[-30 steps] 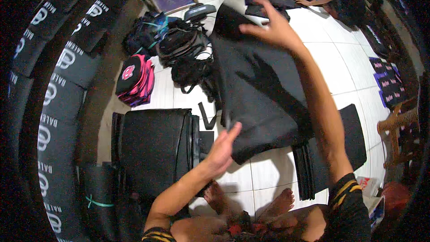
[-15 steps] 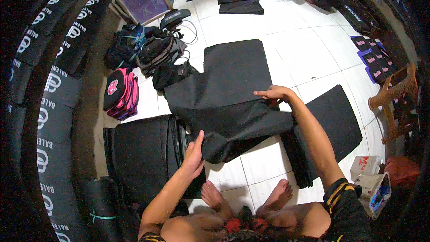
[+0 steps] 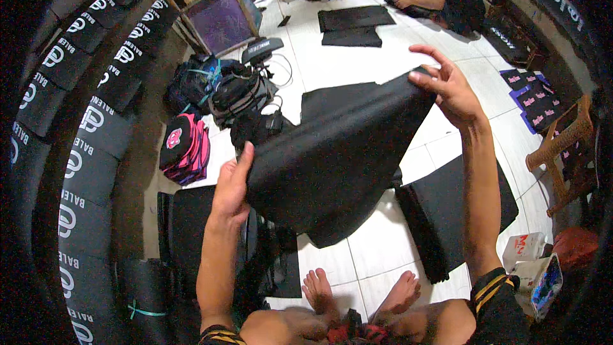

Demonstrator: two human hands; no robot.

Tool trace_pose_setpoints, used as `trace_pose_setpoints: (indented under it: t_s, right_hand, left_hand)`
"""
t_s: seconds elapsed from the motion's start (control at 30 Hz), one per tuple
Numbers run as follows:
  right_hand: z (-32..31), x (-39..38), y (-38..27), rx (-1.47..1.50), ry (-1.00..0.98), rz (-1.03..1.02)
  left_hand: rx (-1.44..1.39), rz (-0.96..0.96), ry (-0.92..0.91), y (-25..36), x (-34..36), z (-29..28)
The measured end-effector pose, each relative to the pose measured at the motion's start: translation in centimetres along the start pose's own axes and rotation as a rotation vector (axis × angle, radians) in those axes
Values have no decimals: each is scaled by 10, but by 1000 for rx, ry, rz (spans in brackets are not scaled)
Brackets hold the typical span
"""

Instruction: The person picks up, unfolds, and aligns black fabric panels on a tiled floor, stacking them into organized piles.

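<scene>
A black fabric sheet (image 3: 345, 160) hangs lifted and sagging between my two hands. Its left edge is gripped by my left hand (image 3: 231, 185), thumb on top. My right hand (image 3: 450, 92) pinches the far right corner between thumb and fingers, with the index finger extended. Behind the raised sheet, part of another flat black piece (image 3: 319, 101) shows on the white tiles. A pile of folded black sheets (image 3: 198, 217) lies below my left hand, partly covered by my forearm. To the right, near my right forearm, sits another black stack (image 3: 428, 207).
Dark bags (image 3: 239, 92) with cables and a pink-and-black pile (image 3: 185, 147) lie at left, beside rows of printed black pieces (image 3: 83, 166). A co-worker (image 3: 453, 0) sits far right. A wooden rack (image 3: 562, 153) and small boxes (image 3: 527, 249) stand at right.
Both hands have risen, the right one farther, lifting the sheet off the floor and stretching it. My view has tilted up, bringing more of the co-worker into sight.
</scene>
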State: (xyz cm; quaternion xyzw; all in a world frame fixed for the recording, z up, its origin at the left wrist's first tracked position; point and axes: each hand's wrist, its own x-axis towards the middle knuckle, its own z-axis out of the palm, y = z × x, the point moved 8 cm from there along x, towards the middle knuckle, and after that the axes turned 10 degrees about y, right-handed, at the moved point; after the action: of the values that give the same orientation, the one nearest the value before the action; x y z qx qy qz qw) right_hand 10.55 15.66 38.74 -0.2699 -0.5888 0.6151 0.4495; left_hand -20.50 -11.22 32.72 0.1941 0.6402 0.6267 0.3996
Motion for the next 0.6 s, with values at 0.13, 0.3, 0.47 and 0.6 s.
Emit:
trace_pose_setpoints:
  t_s: [0.13,0.3,0.47,0.6]
  right_hand:
    - [-5,5,-64,-89,84,-176]
    - [-15,-6,-83,-217,129,-240]
    - [4,15,-138,-535,63,-566]
    - [18,15,-175,-569,54,-682]
  left_hand:
    - [-143,204,7,47,15,29]
    - [-130,-121,-52,-14,37,55]
    - [-354,-377,-157,-68,42,98]
    - [-480,-441,-295,-42,26,130]
